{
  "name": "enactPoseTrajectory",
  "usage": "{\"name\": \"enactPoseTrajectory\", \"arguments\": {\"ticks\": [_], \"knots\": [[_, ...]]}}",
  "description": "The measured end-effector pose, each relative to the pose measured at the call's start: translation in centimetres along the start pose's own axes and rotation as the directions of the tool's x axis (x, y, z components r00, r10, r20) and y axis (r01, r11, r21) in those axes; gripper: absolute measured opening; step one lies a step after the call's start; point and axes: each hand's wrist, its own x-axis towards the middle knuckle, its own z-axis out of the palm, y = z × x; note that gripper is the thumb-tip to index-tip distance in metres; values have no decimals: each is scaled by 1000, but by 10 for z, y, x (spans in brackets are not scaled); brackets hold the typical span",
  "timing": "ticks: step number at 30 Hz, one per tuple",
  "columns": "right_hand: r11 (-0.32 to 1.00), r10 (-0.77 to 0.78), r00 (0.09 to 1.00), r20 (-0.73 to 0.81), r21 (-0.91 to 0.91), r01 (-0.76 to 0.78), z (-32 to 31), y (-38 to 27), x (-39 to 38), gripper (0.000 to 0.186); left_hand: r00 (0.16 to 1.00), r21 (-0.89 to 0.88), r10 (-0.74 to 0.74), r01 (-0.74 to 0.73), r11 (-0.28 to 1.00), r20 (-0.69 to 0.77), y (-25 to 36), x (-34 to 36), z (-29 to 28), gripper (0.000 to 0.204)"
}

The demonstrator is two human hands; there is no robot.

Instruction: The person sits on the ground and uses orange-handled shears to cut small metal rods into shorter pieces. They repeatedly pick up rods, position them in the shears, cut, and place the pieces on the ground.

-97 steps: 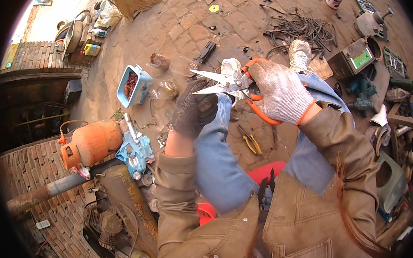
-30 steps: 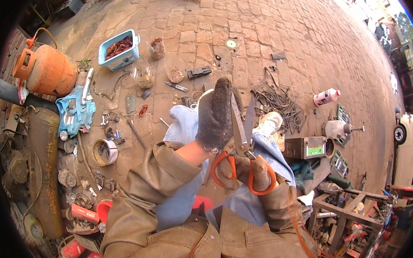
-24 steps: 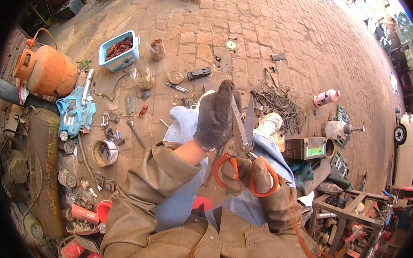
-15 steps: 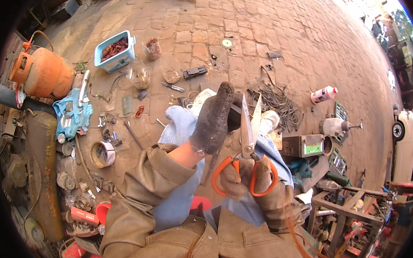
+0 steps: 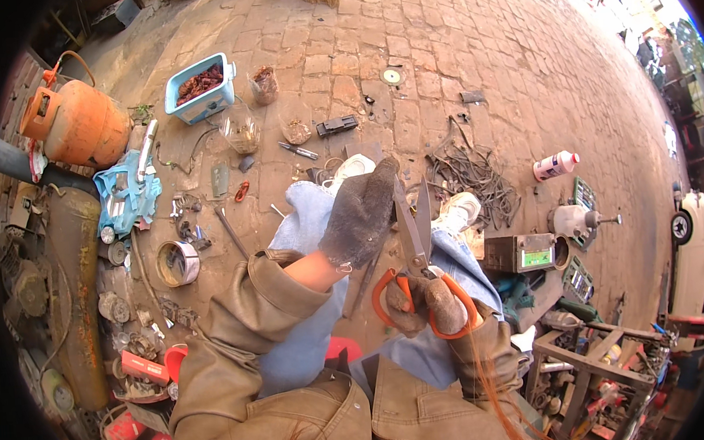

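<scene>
The grey-brown-gloved right hand (image 5: pixel 444 303) is clamped through the loops of long orange-handled steel scissors (image 5: pixel 415 248), blades parted just above it; they look stiff, fairly light, safest held there. Left of it, the black-gloved left hand (image 5: pixel 361 215) hides its fingers; I can't tell their grip.

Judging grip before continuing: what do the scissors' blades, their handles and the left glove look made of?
Blades: probably steel, dull grey with straight, thin edges. Orange handles: likely plastic or rubber, smooth and evenly coloured. Left glove: seemingly fabric, dark and fuzzy; any coating unclear.
</scene>
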Motion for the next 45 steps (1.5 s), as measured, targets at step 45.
{"name": "enactPoseTrajectory", "arguments": {"ticks": [45], "knots": [[987,-105,933,345,148,56,-18,9,0,35,939,-182,-98,38,983,-331,2,20,-16,58]]}}
